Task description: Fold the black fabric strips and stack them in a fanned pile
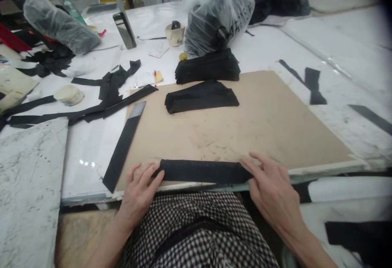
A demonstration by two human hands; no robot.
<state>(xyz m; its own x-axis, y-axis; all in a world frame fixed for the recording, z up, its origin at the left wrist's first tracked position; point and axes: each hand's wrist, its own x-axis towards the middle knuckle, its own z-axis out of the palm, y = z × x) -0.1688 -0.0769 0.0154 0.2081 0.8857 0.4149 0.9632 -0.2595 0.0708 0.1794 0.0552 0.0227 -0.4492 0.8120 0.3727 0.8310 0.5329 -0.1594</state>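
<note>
A folded black fabric strip [205,171] lies lengthwise along the front edge of a tan board [263,125]. At its left end, my left hand [141,186] grips the corner between thumb and fingers. My right hand [271,180] holds the opposite end, its index finger stretched along the upper side and the thumb near the board's edge. To the left of my left hand lies a long black strip [122,149] with a grey upper end, slanting across the board's side. Beyond the held strip rest two stacks of black fabric pieces, a nearer stack [202,97] and a farther stack [206,67].
Black scraps [112,86] and a round pale container [69,95] lie on the left. Behind the stacks stand a plastic-bagged bundle [219,19] and a small cup [175,35]. A metal post [124,27] rises from the table. More black offcuts [312,84] lie right.
</note>
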